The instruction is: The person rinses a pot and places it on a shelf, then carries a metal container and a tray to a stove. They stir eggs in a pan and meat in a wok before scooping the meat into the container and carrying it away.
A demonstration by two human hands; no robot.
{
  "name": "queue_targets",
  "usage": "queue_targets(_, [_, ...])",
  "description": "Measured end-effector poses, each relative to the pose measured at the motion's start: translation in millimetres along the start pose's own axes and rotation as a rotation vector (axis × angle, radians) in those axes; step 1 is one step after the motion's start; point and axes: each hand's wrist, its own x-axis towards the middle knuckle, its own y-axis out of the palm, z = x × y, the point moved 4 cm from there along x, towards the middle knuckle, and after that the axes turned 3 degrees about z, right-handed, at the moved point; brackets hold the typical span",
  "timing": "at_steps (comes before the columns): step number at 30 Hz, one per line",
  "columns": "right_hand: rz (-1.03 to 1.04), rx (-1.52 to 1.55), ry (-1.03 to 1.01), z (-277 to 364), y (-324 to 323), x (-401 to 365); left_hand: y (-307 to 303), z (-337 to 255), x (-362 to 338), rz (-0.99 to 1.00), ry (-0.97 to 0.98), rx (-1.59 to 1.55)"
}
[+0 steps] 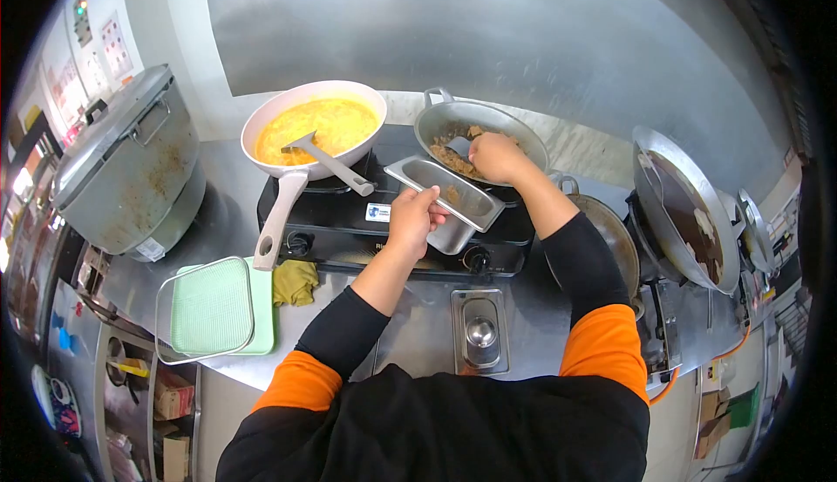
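A working kitchen: steel counter (410, 325), two-burner stove (349, 220), big rice cooker (131, 168), woks (689, 212), steel-clad wall (488, 29).

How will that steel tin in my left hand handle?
Probably stiff and light: the tin looks like thin metal, nearly empty, and is held by the left hand alone. Its smooth sheen suggests it may slip.

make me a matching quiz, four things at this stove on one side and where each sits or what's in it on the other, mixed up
Things:
1 white pan
2 steel tray
3 green board
4 lidded steel box

Places or states:
a under a wire rack, at the left
b held tilted in the left hand
c holds yellow food and a spatula
d on the counter in front of the stove

Pairs: 1-c, 2-b, 3-a, 4-d
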Motion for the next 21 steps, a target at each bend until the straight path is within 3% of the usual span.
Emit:
queue_targets(14, [-0.188,0.045,-0.078,37.4,-52.9,-51.5,-1.6,5.2,2.9,-0.005,-0.010,-0.009])
queue_targets(17, [-0.076,-0.097,0.155,15.5,-48.8,-38.6,-1.3,6.5,1.7,0.003,-0.006,-0.017])
queue_targets(21, [-0.002,-0.158,0.156,-21.0,0.2,-18.1,-0.5,5.9,-1.1,0.004,-0.002,-0.015])
